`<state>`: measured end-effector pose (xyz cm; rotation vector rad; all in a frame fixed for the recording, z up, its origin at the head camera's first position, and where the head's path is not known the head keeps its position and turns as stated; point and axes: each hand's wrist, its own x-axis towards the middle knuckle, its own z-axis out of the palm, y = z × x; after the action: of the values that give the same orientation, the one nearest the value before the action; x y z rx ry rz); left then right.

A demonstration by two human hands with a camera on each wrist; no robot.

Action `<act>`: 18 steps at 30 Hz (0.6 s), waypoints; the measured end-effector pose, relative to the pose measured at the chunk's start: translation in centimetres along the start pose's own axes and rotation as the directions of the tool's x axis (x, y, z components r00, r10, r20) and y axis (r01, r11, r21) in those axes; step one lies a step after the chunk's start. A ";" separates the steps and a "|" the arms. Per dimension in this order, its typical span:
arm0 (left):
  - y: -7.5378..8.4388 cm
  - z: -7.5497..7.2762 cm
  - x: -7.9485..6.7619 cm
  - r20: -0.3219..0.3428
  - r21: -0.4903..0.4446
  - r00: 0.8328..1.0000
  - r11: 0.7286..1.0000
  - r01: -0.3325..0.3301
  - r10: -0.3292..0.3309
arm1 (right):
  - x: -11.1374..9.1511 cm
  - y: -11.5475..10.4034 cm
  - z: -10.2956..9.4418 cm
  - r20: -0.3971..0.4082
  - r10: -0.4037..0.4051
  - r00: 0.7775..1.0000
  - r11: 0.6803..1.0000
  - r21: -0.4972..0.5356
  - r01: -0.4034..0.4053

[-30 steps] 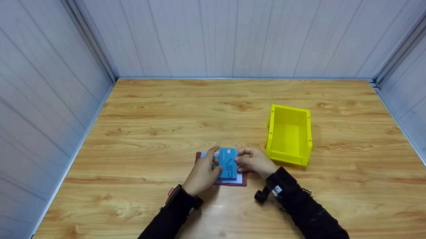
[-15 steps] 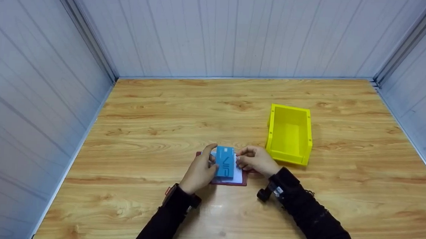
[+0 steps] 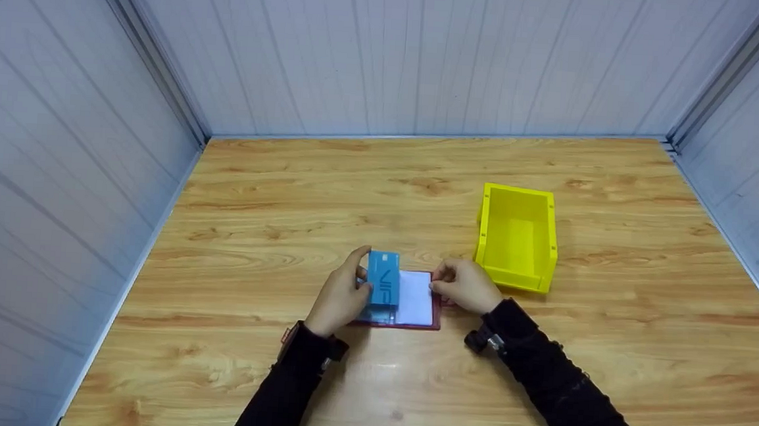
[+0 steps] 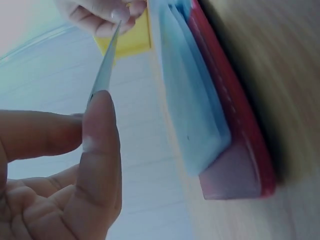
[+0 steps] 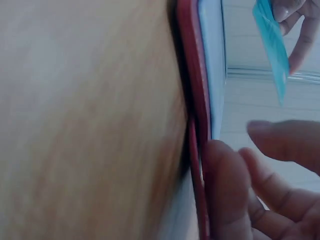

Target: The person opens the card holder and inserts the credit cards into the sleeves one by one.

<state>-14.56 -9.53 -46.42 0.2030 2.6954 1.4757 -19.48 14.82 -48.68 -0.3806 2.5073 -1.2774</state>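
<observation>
In the head view, my left hand (image 3: 340, 296) pinches a blue card (image 3: 384, 279) marked "VIP" between thumb and fingers. The card is held above the left part of an open red card holder (image 3: 437, 318), which has clear sleeves (image 3: 380, 315) on the left and a white sheet (image 3: 416, 297) on the right. From the left wrist view, the card appears edge-on, apart from the sleeves. My right hand (image 3: 470, 286) is at the holder's right edge. In the right wrist view, one finger (image 5: 227, 185) touches the red edge, while the thumb (image 5: 280, 140) stands apart from it.
A yellow bin (image 3: 517, 238) sits on the wood-grain table (image 3: 273, 220), behind and right of my right hand. Pale panel walls (image 3: 389, 55) enclose the table at the back and both sides.
My left hand has moved left and slightly away from me with the blue card, uncovering more of the white sheet. The right hand has shifted slightly right. The yellow bin has stayed put.
</observation>
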 end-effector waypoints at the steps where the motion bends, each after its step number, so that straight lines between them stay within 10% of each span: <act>1: -0.1 0.0 0.1 -0.002 0.011 1.000 1.000 0.002 -0.002 | 0.0 0.0 -0.1 0.007 -0.010 1.000 1.000 -0.020 0.010; 18: -1.0 0.2 0.4 0.037 0.049 0.998 0.998 0.049 -0.051 | 0.0 0.0 -0.2 0.102 0.016 0.995 0.994 -0.105 -0.006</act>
<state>-15.07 -9.87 -47.35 0.1634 2.6876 1.3808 -19.56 14.98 -48.56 -0.4443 2.4915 -1.0963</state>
